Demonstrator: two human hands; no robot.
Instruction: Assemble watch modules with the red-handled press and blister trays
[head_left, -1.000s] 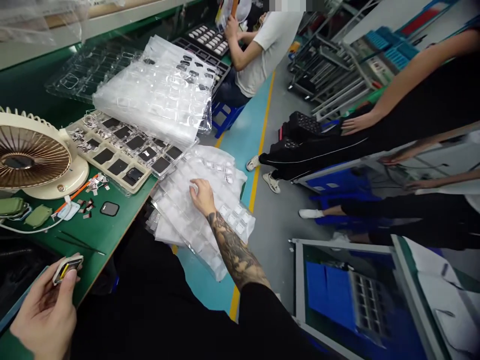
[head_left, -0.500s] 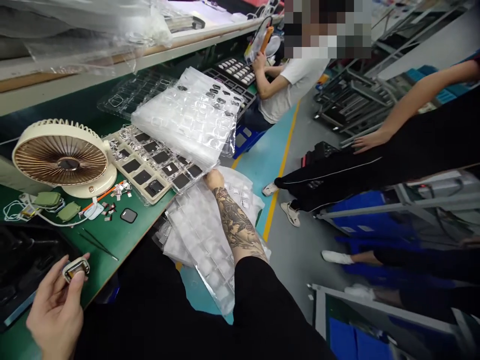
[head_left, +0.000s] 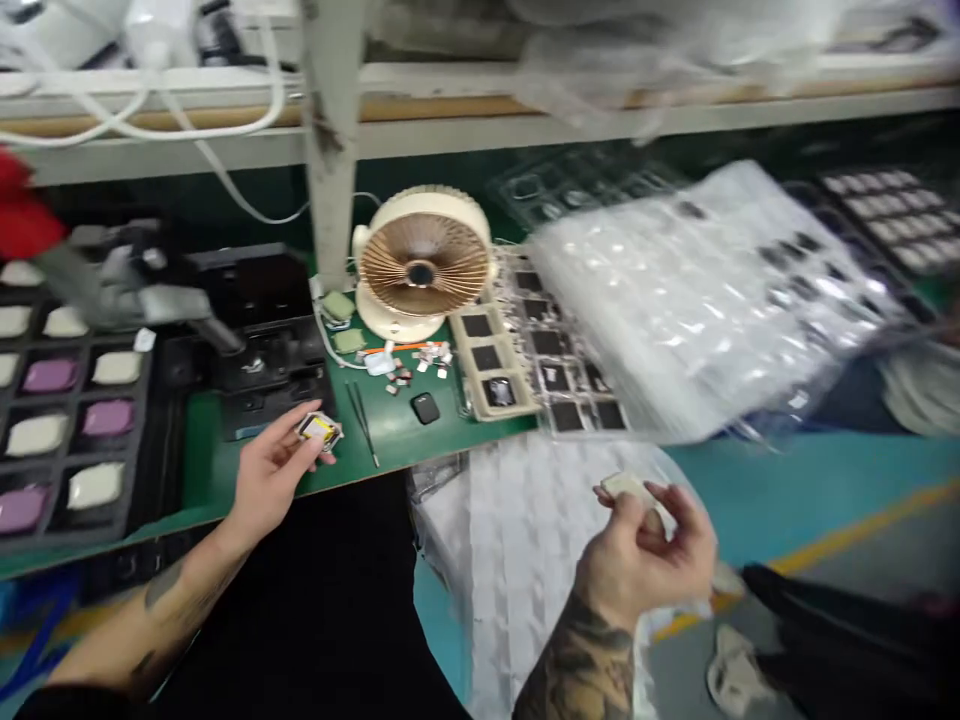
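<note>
My left hand pinches a small square part with a yellow and black inside over the front edge of the green bench. My right hand is raised above a stack of clear blister sheets on my lap and holds a small cream-coloured piece between thumb and fingers. Near the left hand, tweezers and a small dark square part lie on the bench.
A cream desk fan stands at the back of the bench. Right of it are a beige tray of dark square parts and a blurred pile of clear blister trays. At the left is a black tray with cream and purple pieces.
The view has swung left toward the bench. My right hand left the blister sheets and rose holding a cream piece. My left hand still holds its small part.
</note>
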